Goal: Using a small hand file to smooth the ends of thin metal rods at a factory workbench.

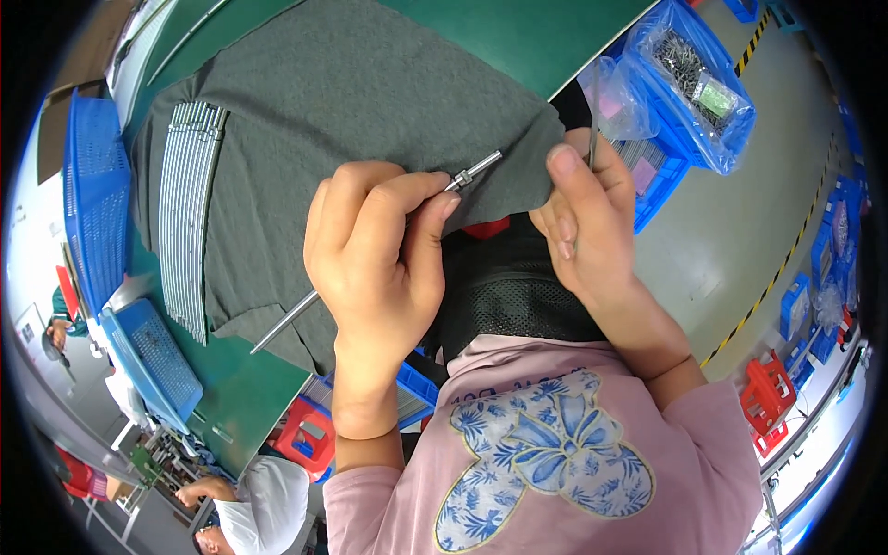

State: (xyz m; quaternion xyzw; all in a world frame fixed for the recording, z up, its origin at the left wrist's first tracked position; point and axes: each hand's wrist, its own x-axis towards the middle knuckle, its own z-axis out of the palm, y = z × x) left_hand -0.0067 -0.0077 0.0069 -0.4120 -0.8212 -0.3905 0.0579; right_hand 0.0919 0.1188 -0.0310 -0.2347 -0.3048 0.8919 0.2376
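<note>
My left hand is closed round a slim metal rod, pinching it between thumb and fingers just below a small stepped collar. The rod slants from lower left to upper right, and its middle is hidden by the hand. Held upright in my closed right hand is a thin, flat grey metal tool; its exact kind is hard to make out. The tool is apart from the rod's tip. Beneath both hands spreads a dark grey cloth, and a row of similar rods lies side by side on its left part.
The green table carries the cloth. Blue baskets stand at the left. To the right, a blue bin holds bagged small metal parts, above another blue crate. Red stools stand on the floor. A person in white sits at lower left.
</note>
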